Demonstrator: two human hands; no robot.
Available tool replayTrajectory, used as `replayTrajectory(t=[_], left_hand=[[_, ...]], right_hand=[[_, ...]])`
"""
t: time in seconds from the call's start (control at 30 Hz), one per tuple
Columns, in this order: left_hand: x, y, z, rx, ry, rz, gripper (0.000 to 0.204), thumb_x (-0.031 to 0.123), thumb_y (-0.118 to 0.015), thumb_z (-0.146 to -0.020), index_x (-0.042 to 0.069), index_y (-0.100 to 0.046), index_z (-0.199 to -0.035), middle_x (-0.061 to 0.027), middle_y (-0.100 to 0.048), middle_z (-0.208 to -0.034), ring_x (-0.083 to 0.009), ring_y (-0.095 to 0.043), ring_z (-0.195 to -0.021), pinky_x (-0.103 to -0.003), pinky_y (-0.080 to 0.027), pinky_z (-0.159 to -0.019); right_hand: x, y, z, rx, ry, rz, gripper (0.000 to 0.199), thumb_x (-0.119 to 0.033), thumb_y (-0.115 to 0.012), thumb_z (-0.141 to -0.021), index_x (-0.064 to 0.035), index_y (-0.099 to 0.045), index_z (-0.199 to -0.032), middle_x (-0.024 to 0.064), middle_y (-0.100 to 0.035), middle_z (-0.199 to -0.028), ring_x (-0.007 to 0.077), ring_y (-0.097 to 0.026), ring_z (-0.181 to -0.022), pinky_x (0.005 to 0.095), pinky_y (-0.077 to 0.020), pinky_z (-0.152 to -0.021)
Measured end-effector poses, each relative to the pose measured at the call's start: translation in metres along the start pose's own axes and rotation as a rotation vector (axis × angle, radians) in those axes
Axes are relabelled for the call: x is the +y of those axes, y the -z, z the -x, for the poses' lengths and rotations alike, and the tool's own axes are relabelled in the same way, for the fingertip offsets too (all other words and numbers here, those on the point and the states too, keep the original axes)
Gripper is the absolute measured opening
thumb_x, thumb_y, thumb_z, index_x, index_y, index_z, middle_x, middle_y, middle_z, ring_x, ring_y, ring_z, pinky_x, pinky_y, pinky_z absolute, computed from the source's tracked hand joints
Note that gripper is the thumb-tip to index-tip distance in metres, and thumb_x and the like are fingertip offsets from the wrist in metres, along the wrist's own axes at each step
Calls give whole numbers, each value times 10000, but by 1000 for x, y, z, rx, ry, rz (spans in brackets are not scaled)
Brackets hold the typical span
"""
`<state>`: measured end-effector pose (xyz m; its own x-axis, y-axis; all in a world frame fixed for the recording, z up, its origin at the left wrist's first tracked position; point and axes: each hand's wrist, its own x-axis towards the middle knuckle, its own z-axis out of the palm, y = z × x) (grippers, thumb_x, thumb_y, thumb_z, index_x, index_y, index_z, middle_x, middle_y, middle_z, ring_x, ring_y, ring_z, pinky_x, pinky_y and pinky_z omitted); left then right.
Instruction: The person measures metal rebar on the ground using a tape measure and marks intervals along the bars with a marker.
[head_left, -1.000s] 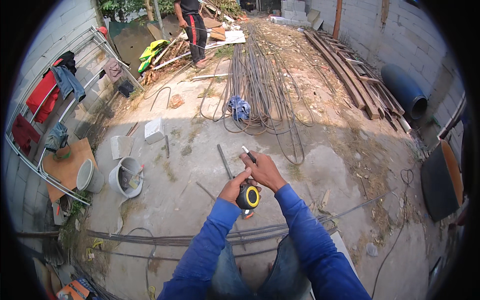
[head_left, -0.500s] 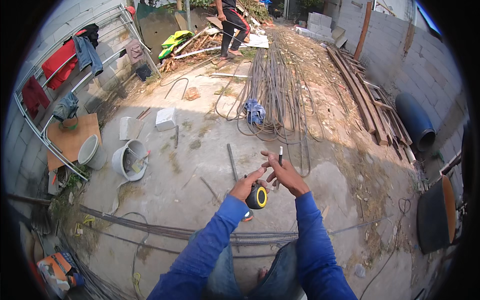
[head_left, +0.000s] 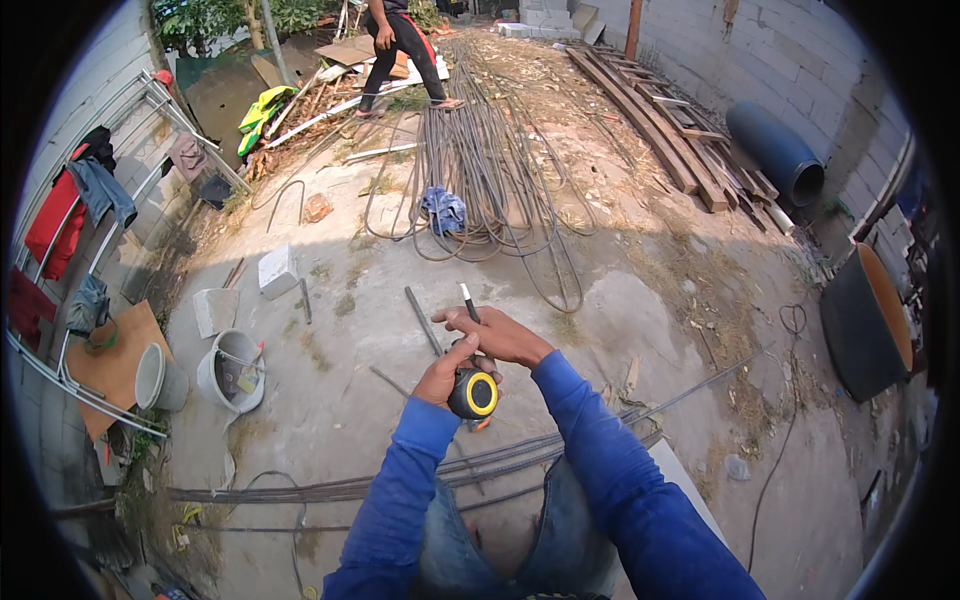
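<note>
My left hand (head_left: 440,376) is closed around a black and yellow tape measure (head_left: 473,394) in front of my knees. Just above it, my right hand (head_left: 507,336) has a dark marker with a white end (head_left: 468,300) held between its fingers, the white end pointing up and away. The right fingertips reach over to the left thumb and the top of the tape measure; whether they grip the blade is hidden. Beneath the hands, a bundle of steel bars (head_left: 350,489) runs across the ground. A short grey bar (head_left: 422,318) lies just beyond the left hand.
Long bent steel rods (head_left: 490,190) with a blue cloth (head_left: 443,210) on them stretch ahead. A person (head_left: 400,55) stands beside them. Buckets (head_left: 228,372) and white blocks (head_left: 278,271) are at left; timber planks (head_left: 650,135), a blue drum (head_left: 775,150) and a black tub (head_left: 868,320) at right.
The view has shifted, putting my hands farther left in it. My right hand has come closer over the tape measure, and the marker now tilts left. The person ahead has changed stance.
</note>
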<state>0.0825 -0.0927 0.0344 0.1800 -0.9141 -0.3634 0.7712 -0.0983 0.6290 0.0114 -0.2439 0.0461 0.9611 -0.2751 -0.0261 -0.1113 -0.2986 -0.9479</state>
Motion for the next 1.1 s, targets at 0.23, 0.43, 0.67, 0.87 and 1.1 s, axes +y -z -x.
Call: replayTrajectory(t=[0.23, 0.43, 0.67, 0.87, 1.1], left_hand=[[-9, 1, -10, 0, 40, -39, 382, 399, -635, -949, 20, -629, -906, -141, -670, -781, -292, -703, -735, -437, -614, -648], [-5, 3, -9, 106, -33, 60, 545, 365, -636, -953, 92, -471, -1395, -76, -639, -789, -313, -687, -756, -506, -594, -651], [-7, -1, -22, 153, -35, 104, 511, 376, -665, -933, 91, -524, -1333, -71, -627, -812, -295, -678, -765, -506, -579, -642], [-14, -5, -28, 199, -18, 105, 424, 385, -664, -929, 96, -584, -1229, -60, -626, -809, -293, -678, -761, -505, -576, -643], [-28, -55, -52, 138, -61, 247, 469, 410, -681, -918, 68, -566, -1218, -55, -591, -835, -274, -678, -748, -477, -598, -619]], right_hand=[[24, 2, 1, 104, 25, 69, 537, -455, -422, -987, -73, -611, -1313, 210, -671, -1107, 354, -619, -1037, 401, -451, -927], [27, 80, 7, 528, -216, -227, 553, -429, -425, -1012, -5, -501, -1360, 216, -678, -1020, 248, -660, -763, 351, -509, -661], [54, 251, 32, 946, -366, 372, 427, -236, -484, -882, 0, -565, -1229, 196, -710, -780, 334, -715, -839, 438, -522, -842], [77, 279, 40, 983, -475, 525, 534, -217, -499, -860, 3, -478, -1346, 273, -688, -1053, 405, -689, -959, 455, -518, -898], [60, 271, 37, 918, -498, 938, 505, -210, -506, -879, 1, -473, -1337, 296, -665, -1108, 439, -670, -994, 478, -529, -901]])
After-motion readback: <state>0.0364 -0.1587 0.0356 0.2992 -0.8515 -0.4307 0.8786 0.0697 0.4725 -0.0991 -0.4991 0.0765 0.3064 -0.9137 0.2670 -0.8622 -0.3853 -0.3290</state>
